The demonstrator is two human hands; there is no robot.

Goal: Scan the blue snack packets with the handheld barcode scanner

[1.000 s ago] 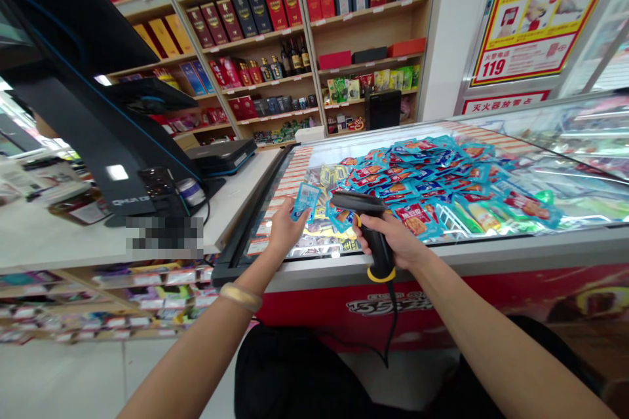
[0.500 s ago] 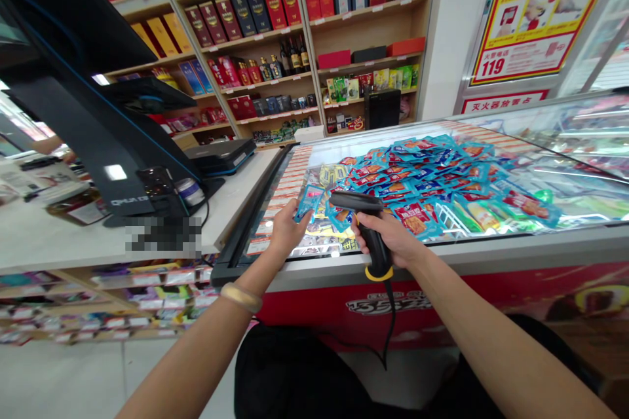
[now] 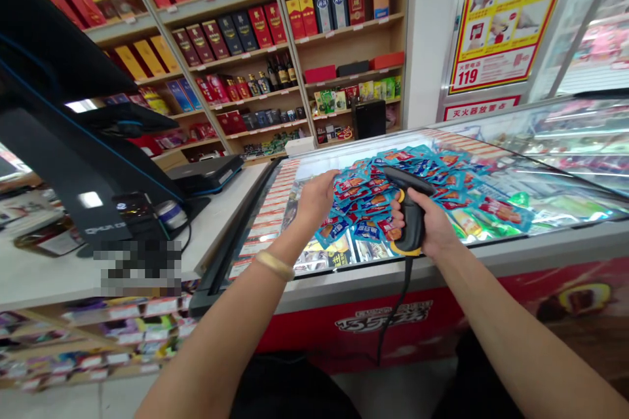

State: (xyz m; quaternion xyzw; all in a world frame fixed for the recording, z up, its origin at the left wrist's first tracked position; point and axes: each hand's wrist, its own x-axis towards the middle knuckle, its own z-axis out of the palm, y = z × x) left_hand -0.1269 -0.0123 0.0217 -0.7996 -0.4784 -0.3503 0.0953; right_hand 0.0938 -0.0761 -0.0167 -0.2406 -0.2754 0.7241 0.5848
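My right hand [image 3: 432,226] is wrapped around the grip of a black and yellow barcode scanner [image 3: 410,209]. Its head is over the pile of blue and red snack packets [image 3: 378,186], and its cable hangs down the front of the freezer. My left hand [image 3: 317,200], with a gold-coloured bangle on the wrist, is at the left edge of the pile. Its back faces me and its fingertips are by the packets. Those fingers are mostly hidden and blurred, so whether they hold a packet is unclear.
The packets lie on the glass top of a chest freezer [image 3: 285,294]. On the left, a counter [image 3: 206,219] carries a point-of-sale screen stand [image 3: 88,163] and a black flat device [image 3: 206,173]. Shelves [image 3: 236,59] of boxes and bottles stand behind.
My left hand, which held a blue packet left of the pile, has moved up and right to the pile's edge. The scanner in my right hand has shifted right. The view has also turned.
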